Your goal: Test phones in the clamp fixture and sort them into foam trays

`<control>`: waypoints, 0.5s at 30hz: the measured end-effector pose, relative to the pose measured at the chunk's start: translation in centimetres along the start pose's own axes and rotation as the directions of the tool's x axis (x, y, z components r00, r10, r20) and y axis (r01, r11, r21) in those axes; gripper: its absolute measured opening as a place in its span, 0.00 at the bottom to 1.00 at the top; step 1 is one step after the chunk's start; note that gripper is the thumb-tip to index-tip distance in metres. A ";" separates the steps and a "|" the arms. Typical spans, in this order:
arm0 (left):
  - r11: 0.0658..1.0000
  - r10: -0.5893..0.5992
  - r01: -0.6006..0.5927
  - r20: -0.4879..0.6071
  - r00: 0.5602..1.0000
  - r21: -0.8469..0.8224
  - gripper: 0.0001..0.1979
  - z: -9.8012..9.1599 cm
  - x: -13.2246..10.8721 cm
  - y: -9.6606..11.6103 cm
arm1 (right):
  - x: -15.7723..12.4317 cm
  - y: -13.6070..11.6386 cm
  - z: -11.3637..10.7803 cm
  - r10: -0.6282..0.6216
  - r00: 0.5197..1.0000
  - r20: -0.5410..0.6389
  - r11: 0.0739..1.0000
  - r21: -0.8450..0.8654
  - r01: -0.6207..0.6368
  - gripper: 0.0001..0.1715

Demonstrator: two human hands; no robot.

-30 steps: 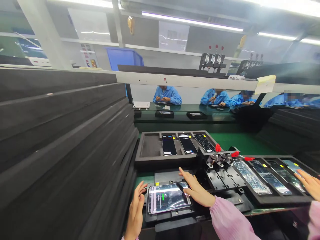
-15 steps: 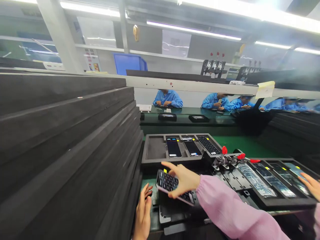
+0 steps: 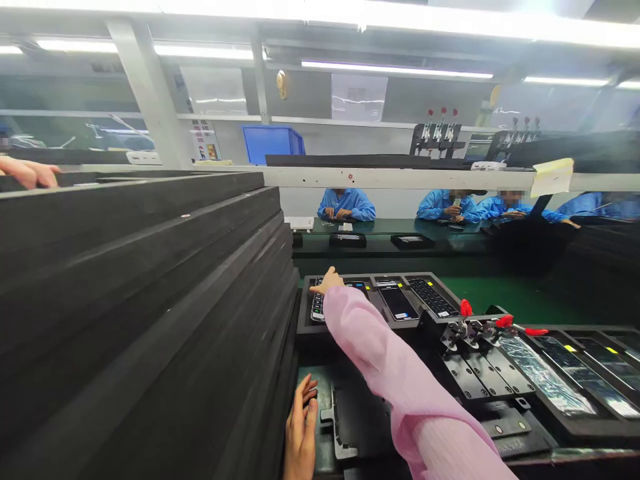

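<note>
We see the right hand (image 3: 327,281) over the black tray (image 3: 304,319), fingers closed on the far end of a phone (image 3: 317,307) that lies in the leftmost slot. The left hand (image 3: 300,427) rests flat, fingers straight and together, beside the black holder (image 3: 360,413) on the worktop (image 3: 505,297).

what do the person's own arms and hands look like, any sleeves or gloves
A loose pink finely ribbed fabric sleeve reaches down to the wrist of the right hand. That hand and the left hand are bare: no gloves, rings or watch show. Nothing above the left wrist is in the picture.
</note>
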State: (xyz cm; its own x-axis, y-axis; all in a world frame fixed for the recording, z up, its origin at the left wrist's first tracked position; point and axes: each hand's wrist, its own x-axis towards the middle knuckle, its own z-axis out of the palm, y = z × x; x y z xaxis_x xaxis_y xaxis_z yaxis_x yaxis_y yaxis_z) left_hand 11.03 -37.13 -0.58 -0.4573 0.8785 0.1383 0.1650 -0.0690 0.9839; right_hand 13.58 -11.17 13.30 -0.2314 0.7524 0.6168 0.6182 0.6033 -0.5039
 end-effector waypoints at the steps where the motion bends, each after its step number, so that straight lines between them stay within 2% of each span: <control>1: 1.000 -0.008 0.008 -0.002 1.000 -0.004 0.25 0.1 0.0 0.1 | -0.1 0.0 0.1 0.047 0.998 0.047 0.998 -0.038 -0.046 0.33; 4: 1.000 -0.020 0.020 -0.050 0.999 -0.018 0.25 0.5 0.0 0.3 | 0.0 0.8 -0.8 0.175 0.971 0.163 0.977 -0.147 -0.152 0.40; 8: 1.000 -0.016 0.015 -0.091 0.996 -0.014 0.26 0.9 0.0 0.7 | -0.3 4.0 -4.3 0.302 0.919 0.253 0.942 -0.229 -0.246 0.44; 11: 1.000 -0.026 0.025 -0.059 0.998 -0.010 0.25 0.7 0.1 0.6 | -1.6 6.2 -6.0 0.409 0.854 0.321 0.905 -0.264 -0.334 0.44; 15: 1.000 -0.009 0.009 0.017 1.000 0.009 0.24 0.3 0.1 0.1 | -2.2 6.7 -6.8 0.503 0.788 0.356 0.863 -0.266 -0.430 0.48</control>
State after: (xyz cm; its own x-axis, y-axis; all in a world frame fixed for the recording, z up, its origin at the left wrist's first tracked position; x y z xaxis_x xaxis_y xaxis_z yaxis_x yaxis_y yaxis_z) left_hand 11.22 -36.92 -0.45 -0.4438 0.8870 0.1273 0.1689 -0.0567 0.9840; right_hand 23.41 -10.59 12.66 -0.1389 0.9901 0.0174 0.8326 0.1263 -0.5393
